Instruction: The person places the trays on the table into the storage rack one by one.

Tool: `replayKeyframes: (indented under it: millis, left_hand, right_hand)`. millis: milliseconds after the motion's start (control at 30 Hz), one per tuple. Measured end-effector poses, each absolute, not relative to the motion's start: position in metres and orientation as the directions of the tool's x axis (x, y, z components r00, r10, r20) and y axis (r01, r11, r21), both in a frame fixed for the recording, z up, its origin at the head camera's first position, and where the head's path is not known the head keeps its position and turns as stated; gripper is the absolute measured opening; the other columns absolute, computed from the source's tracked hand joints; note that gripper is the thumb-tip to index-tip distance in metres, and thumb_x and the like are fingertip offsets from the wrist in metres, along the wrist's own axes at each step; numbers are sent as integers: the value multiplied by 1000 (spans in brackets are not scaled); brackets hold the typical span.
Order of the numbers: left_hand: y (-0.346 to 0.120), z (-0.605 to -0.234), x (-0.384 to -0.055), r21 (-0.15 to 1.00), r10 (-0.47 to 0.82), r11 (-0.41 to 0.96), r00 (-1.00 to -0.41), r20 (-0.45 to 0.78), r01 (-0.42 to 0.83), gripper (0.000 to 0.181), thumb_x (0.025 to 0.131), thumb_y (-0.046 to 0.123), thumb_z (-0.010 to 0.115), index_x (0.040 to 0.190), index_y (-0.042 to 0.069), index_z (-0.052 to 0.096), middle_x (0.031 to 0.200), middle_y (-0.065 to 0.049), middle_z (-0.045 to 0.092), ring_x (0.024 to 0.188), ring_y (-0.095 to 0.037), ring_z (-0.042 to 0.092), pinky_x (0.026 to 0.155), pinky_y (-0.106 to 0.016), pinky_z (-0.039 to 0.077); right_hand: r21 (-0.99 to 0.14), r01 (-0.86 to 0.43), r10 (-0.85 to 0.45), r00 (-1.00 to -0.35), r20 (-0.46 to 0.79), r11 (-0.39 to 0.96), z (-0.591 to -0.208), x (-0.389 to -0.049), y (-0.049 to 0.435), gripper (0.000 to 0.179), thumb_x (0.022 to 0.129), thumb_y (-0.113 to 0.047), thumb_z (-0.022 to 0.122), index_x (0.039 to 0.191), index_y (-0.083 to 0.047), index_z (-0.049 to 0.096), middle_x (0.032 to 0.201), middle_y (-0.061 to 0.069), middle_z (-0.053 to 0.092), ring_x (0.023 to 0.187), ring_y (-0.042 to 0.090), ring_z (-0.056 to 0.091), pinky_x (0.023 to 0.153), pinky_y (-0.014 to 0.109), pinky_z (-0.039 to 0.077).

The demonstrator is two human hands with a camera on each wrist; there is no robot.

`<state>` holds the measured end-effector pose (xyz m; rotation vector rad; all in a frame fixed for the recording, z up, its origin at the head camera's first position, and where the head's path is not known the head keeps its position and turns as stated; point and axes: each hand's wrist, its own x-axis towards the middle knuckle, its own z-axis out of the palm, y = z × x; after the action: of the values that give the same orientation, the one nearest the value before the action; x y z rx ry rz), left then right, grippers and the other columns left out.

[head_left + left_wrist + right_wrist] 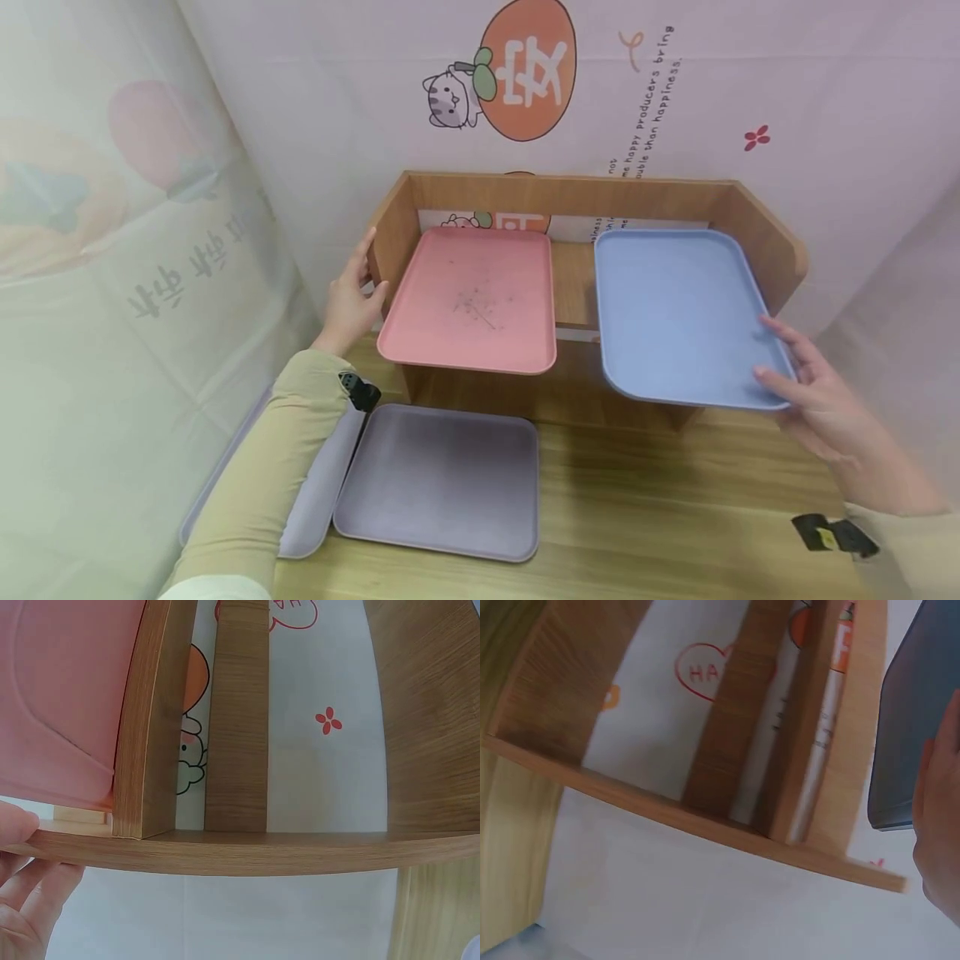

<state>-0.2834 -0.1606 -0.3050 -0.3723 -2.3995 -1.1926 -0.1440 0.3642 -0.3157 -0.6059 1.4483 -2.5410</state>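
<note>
My left hand (352, 298) grips the left side panel of a wooden desktop shelf (570, 196). In the left wrist view the thumb (16, 823) lies on one face of the panel and the fingers on the other. Beside it a pink tray (480, 300) with dark specks lies on the upper board, its front jutting past the edge. My right hand (821, 400) holds a light blue tray (678, 317) by its right edge, thumb on top; the fingers underneath are hidden. The right wrist view shows the blue tray (915, 727) raised off the upper board.
A greyish-purple tray (442, 483) lies on the wooden table (637, 517) before the shelf. Another purple tray (318, 492) is to its left, partly behind my left forearm. Printed white cloth (337, 108) hangs behind and at the sides.
</note>
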Motion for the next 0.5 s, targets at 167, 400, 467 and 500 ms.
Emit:
replayKeyframes:
  millis: [167, 400, 467, 500]
  left_hand:
    - [-159, -305, -283, 693, 49, 591, -875, 481, 414, 78, 91, 1, 57, 151, 34, 19, 138, -26, 48, 119, -40, 54, 91, -50, 50]
    - [-160, -304, -283, 695, 51, 586, -875, 481, 416, 78, 91, 2, 57, 151, 34, 19, 138, -25, 47, 120, -40, 53, 91, -50, 50]
    - [-161, -303, -283, 694, 52, 587, -875, 482, 417, 78, 91, 2, 57, 151, 34, 19, 137, -26, 48, 120, -40, 53, 91, -50, 50]
    - [-161, -303, -283, 694, 51, 589, -875, 481, 415, 78, 91, 2, 57, 151, 34, 19, 138, -26, 48, 120, -40, 53, 91, -50, 50]
  right_hand:
    - [-883, -38, -306, -930, 202, -467, -332, -146, 358, 57, 96, 11, 33, 137, -26, 44, 123, 0, 35, 94, 21, 67, 74, 29, 59]
    - [-893, 21, -297, -946, 128, -450, -341, -148, 355, 55, 98, 7, 35, 135, -32, 45, 129, -2, 10, 94, 18, 65, 77, 26, 57]
    - [-890, 25, -304, -944, 128, -455, -343, -148, 354, 54, 98, 7, 35, 134, -32, 45, 130, -2, 7, 95, 18, 65, 77, 26, 57]
    - [-887, 26, -308, -942, 132, -460, -344, -148, 354, 54, 98, 7, 34, 134, -31, 46, 130, -2, 8, 95, 18, 64, 78, 26, 57]
